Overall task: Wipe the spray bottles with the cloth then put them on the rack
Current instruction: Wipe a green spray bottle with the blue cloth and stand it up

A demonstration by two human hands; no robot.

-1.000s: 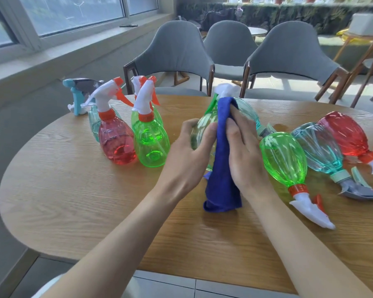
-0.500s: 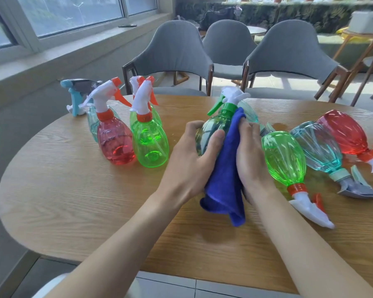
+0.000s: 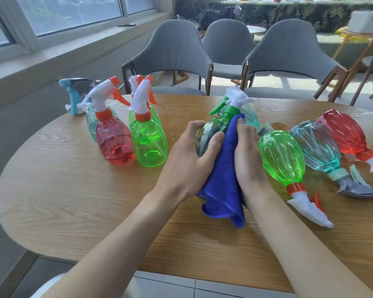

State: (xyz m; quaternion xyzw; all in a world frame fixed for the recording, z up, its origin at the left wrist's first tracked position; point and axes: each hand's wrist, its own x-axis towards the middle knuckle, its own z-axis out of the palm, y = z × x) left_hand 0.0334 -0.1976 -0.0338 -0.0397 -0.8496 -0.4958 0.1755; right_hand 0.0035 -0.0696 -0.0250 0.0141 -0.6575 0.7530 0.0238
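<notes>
- The left hand (image 3: 187, 160) gripped a clear spray bottle (image 3: 209, 134) at the centre of the frame, thumb across its near side and fingers curled round the far side.
- That bottle stood roughly upright, tipped slightly toward the upper right – its green collar and white trigger head poked out above both hands.
- The right hand (image 3: 249, 160) lay against the bottle's right side with fingers straight and close together, pressing a blue cloth (image 3: 223, 186) onto the plastic; its thumb was hidden.
- The cloth ran from the bottle's neck down between the two hands, and its loose end hung just above the wooden table (image 3: 73, 190).
- Left of centre, a red bottle (image 3: 114, 145) and a green bottle (image 3: 149, 145) stood upright side by side, with more bottles partly hidden behind them.
- At the right of the frame three bottles lay on their sides in a row – a lying green bottle (image 3: 281, 160) just beside the right hand, then a teal bottle (image 3: 319, 147), then a lying red bottle (image 3: 342, 132).
- Grey chairs (image 3: 172, 50) stood beyond the table's far edge.
</notes>
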